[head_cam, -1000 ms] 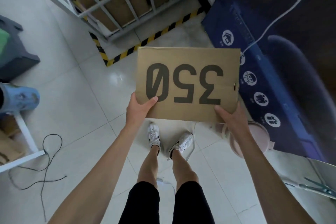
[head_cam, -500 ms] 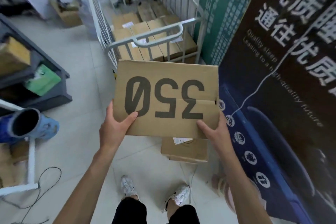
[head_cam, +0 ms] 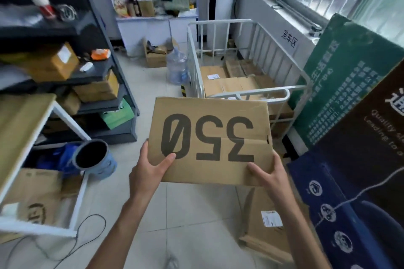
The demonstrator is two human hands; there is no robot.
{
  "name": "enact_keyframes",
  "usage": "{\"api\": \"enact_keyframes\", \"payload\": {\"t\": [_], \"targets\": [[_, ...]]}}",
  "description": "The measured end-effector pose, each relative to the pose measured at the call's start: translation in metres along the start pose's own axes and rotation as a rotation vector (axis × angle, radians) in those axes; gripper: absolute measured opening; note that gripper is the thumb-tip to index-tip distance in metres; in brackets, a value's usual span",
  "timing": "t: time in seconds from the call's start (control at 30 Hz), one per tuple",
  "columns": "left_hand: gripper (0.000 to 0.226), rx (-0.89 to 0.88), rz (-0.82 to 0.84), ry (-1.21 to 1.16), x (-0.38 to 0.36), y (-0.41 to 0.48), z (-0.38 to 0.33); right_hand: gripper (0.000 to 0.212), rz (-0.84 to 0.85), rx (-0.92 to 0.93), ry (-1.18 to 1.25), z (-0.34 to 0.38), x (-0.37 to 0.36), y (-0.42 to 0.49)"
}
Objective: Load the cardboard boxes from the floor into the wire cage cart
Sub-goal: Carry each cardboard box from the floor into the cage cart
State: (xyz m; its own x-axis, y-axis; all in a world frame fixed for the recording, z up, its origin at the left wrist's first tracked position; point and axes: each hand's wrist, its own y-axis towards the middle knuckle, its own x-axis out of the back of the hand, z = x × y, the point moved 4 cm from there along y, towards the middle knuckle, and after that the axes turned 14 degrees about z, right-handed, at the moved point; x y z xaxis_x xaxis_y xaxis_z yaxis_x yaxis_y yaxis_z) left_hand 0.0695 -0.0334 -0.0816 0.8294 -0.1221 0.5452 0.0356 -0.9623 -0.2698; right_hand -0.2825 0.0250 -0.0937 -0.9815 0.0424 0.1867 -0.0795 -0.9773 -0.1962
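I hold a flat brown cardboard box printed "350" (head_cam: 209, 140) in front of me at mid-frame. My left hand (head_cam: 148, 172) grips its near left corner, my right hand (head_cam: 270, 176) its near right corner. Just beyond the box stands the white wire cage cart (head_cam: 247, 94), with several cardboard boxes (head_cam: 229, 85) lying flat inside it. Another cardboard box with a white label (head_cam: 266, 225) sits on the floor below my right arm.
A tall printed display panel (head_cam: 354, 137) leans along the right. Dark shelving with boxes (head_cam: 72, 72) stands at left, a white-framed table (head_cam: 43, 159) and a blue cylinder (head_cam: 94, 157) nearer. A water jug (head_cam: 177, 67) stands beside the cart. A cable (head_cam: 87, 231) trails on the floor.
My view has lifted from the floor and my feet up to the room and the cart. The "350" box stays held in both hands, now close to the cart's near rail.
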Motion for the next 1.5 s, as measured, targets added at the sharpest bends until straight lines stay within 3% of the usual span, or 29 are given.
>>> {"api": "enact_keyframes", "payload": {"t": [0.3,0.67,1.07,1.2,1.5], "targets": [[0.105,-0.08,-0.051,0.007,0.114,0.091,0.003,0.074,-0.037,0.034,0.009,0.047,-0.103,0.095],[0.101,-0.061,-0.071,0.101,0.172,0.306,-0.039,0.072,-0.103,0.058,0.044,0.098,-0.147,0.296],[0.107,-0.015,-0.044,0.065,0.221,0.53,-0.071,0.067,-0.058,-0.018,0.013,0.159,-0.183,0.525],[0.104,-0.069,0.029,0.082,0.209,0.625,-0.093,0.06,-0.153,-0.069,0.011,0.153,-0.18,0.587],[0.087,-0.326,0.343,0.263,0.162,0.828,-0.196,0.068,-0.563,-0.146,0.143,0.161,-0.169,0.673]]}}
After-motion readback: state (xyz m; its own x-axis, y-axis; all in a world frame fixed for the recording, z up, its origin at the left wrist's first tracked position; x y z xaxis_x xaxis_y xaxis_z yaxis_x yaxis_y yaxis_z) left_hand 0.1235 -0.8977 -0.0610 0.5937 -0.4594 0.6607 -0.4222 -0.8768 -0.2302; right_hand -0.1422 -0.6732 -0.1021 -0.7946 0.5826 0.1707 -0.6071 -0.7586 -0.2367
